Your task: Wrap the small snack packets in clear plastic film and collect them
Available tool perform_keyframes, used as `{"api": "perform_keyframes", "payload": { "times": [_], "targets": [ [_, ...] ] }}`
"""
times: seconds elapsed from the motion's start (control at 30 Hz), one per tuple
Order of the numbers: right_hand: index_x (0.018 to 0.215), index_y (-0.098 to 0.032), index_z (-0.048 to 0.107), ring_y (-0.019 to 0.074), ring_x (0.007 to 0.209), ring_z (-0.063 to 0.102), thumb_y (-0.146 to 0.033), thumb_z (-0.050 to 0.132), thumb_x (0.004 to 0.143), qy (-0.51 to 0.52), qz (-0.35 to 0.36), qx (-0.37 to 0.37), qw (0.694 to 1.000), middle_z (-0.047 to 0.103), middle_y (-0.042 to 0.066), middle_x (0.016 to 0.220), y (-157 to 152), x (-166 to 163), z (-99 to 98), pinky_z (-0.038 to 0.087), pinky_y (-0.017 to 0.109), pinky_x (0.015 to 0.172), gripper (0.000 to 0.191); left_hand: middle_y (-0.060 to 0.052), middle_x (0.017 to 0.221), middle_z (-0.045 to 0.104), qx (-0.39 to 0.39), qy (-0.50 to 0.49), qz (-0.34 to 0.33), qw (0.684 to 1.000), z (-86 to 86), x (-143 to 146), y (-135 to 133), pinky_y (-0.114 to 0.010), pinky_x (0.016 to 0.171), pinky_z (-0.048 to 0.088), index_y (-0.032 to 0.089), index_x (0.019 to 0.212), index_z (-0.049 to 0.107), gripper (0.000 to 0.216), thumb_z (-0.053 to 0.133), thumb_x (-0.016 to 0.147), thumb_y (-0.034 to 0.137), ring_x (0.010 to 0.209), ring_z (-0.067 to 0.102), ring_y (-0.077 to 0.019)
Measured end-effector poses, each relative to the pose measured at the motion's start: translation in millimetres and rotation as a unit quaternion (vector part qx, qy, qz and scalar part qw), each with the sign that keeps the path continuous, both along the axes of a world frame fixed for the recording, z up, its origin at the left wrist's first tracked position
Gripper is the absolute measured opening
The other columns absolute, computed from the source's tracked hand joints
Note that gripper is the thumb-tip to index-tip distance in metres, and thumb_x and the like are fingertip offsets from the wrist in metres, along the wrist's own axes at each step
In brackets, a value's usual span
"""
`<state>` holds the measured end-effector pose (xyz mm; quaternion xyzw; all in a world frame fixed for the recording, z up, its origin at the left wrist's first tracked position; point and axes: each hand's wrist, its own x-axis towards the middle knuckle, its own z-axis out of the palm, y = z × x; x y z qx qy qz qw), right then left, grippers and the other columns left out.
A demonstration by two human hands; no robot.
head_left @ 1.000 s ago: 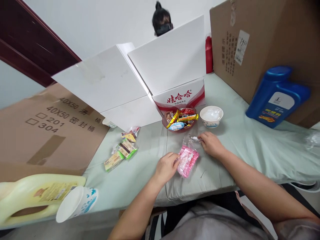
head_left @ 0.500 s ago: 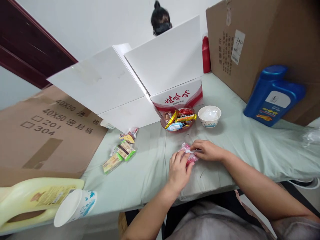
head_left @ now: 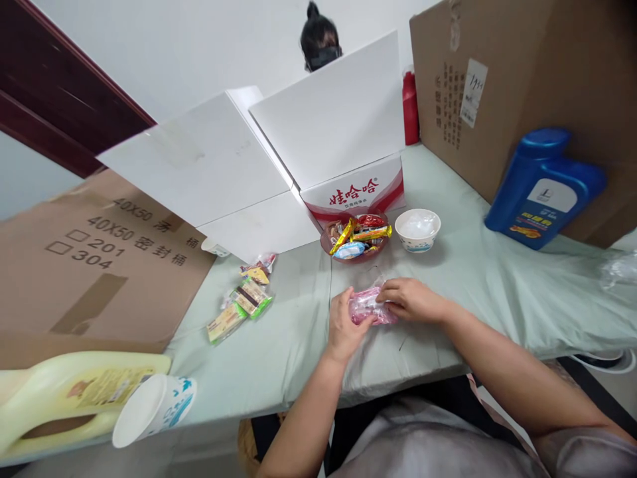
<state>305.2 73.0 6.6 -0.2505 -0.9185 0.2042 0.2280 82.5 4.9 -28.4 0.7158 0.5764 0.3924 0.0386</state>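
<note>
In the head view, a table [head_left: 288,352] with a pale green cloth stretches across in front of the person. A white carton [head_left: 328,123] with open flaps stands on the far side and hides most of another person [head_left: 318,40] behind it. Just in front of it sits a reddish bowl [head_left: 355,257] heaped with wrapped sweets [head_left: 355,238], and just beside that bowl, to the right, a white paper bowl [head_left: 419,244] holds clear plastic. Further right stand a blue bottle [head_left: 545,192] and a large brown box [head_left: 462,86], with a red bottle [head_left: 411,109] near the box's far end. On the left lie green-edged packets [head_left: 253,297] beside smaller wrapped snacks [head_left: 257,271], and beyond them rises a second cardboard box [head_left: 99,272]. A pale yellow jug [head_left: 54,372] and a paper cup [head_left: 172,405] are at the near left corner.

The pink packet [head_left: 365,303] is between the two hands, near the table's front edge and on the near side of the reddish bowl. The left hand [head_left: 344,324] grips its left end, thumb along the near side. The right hand [head_left: 413,300] has its fingers on the right end; they seem to touch the wrapping, but I cannot tell whether they pinch or merely press it.

The packet looks crinkled and shiny, pink under clear film, with a whitish glare across its middle.
</note>
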Motion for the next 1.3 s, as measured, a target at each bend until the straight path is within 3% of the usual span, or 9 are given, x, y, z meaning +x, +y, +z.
{"api": "perform_keyframes", "payload": {
  "times": [0.23, 0.33, 0.43, 0.57, 0.67, 0.77, 0.97, 1.13, 1.3],
  "targets": [
    [0.101, -0.020, 0.069, 0.0221, 0.091, 0.062, -0.016, 0.051, 0.083, -0.144, -0.275, -0.054, 0.949, 0.068, 0.008, 0.104, 28, 42, -0.2, 0.044, 0.030, 0.078, 0.026, -0.004, 0.086, 0.065, -0.060, -0.082, 0.142, 0.985, 4.7, -61, -3, -0.032, 0.079, 0.055, 0.019, 0.102, 0.062, 0.020, 0.054, 0.086, 0.027, 0.080, 0.064, -0.0165],
    [0.096, -0.017, 0.069, 0.0269, 0.099, 0.058, -0.024, 0.049, 0.088, -0.087, -0.340, -0.014, 0.936, 0.068, 0.012, 0.101, 26, 35, -0.3, 0.042, 0.037, 0.086, 0.022, -0.007, 0.091, 0.065, -0.003, -0.036, 0.225, 0.974, 14.0, -79, -16, -0.035, 0.080, 0.054, 0.019, 0.098, 0.062, 0.017, 0.052, 0.086, 0.025, 0.085, 0.063, -0.0191],
    [0.096, -0.018, 0.067, 0.0251, 0.100, 0.058, -0.035, 0.044, 0.094, 0.065, -0.269, -0.022, 0.961, 0.068, 0.011, 0.098, 16, 18, 0.8, 0.043, 0.037, 0.090, 0.028, -0.008, 0.094, 0.064, 0.084, 0.015, 0.210, 0.974, 26.4, -74, -29, -0.039, 0.087, 0.052, 0.018, 0.097, 0.062, 0.016, 0.048, 0.091, 0.024, 0.094, 0.062, -0.0212],
    [0.108, -0.019, 0.062, 0.0199, 0.088, 0.064, -0.044, 0.040, 0.096, 0.161, -0.112, -0.187, 0.962, 0.068, 0.009, 0.105, 6, 8, 1.1, 0.049, 0.033, 0.078, 0.035, -0.012, 0.116, 0.063, 0.028, 0.106, 0.030, 0.994, 37.5, -46, -38, -0.044, 0.099, 0.046, 0.019, 0.122, 0.055, 0.034, 0.054, 0.091, 0.032, 0.115, 0.057, -0.0256],
    [0.107, -0.016, 0.060, 0.0138, 0.061, 0.063, -0.053, 0.038, 0.096, 0.114, 0.011, -0.369, 0.922, 0.071, 0.007, 0.094, 5, 14, 1.4, 0.048, 0.027, 0.057, 0.044, -0.010, 0.113, 0.067, -0.048, 0.174, -0.055, 0.982, 44.5, -29, -43, -0.054, 0.111, 0.032, 0.022, 0.133, 0.050, 0.047, 0.060, 0.087, 0.030, 0.119, 0.056, -0.0277],
    [0.092, -0.015, 0.063, 0.0096, 0.046, 0.056, -0.053, 0.045, 0.093, 0.003, 0.104, -0.461, 0.881, 0.071, 0.004, 0.082, 5, 21, 4.2, 0.044, 0.023, 0.049, 0.042, -0.003, 0.088, 0.071, -0.138, 0.199, -0.140, 0.960, 54.3, -20, -54, -0.050, 0.108, 0.037, 0.027, 0.110, 0.066, 0.026, 0.055, 0.088, 0.019, 0.093, 0.065, -0.0220],
    [0.082, -0.016, 0.070, 0.0120, 0.052, 0.056, -0.034, 0.056, 0.086, -0.071, 0.001, -0.306, 0.949, 0.069, 0.002, 0.069, 7, 20, 7.8, 0.040, 0.023, 0.051, 0.022, -0.003, 0.080, 0.069, -0.360, 0.244, -0.156, 0.887, 66.7, -12, -68, -0.031, 0.071, 0.051, 0.024, 0.089, 0.068, 0.010, 0.059, 0.086, 0.027, 0.075, 0.066, -0.0202],
    [0.130, -0.020, 0.057, 0.0174, 0.082, 0.064, -0.029, 0.052, 0.089, 0.065, -0.100, -0.150, 0.982, 0.070, 0.008, 0.111, 10, 14, -1.9, 0.048, 0.030, 0.074, 0.043, -0.011, 0.114, 0.064, -0.239, 0.246, -0.031, 0.939, 57.2, -18, -43, -0.037, 0.081, 0.052, 0.021, 0.099, 0.064, 0.020, 0.047, 0.089, 0.017, 0.098, 0.064, -0.0251],
    [0.137, -0.017, 0.051, 0.0235, 0.123, 0.052, -0.021, 0.045, 0.091, 0.060, -0.076, -0.066, 0.993, 0.057, 0.012, 0.136, 9, 3, -12.8, 0.040, 0.043, 0.104, 0.047, -0.020, 0.148, 0.038, -0.055, 0.184, 0.074, 0.979, 48.9, -17, -13, -0.053, 0.100, 0.043, 0.015, 0.128, 0.052, 0.042, 0.050, 0.086, 0.014, 0.130, 0.045, -0.0358]
  ]
}}
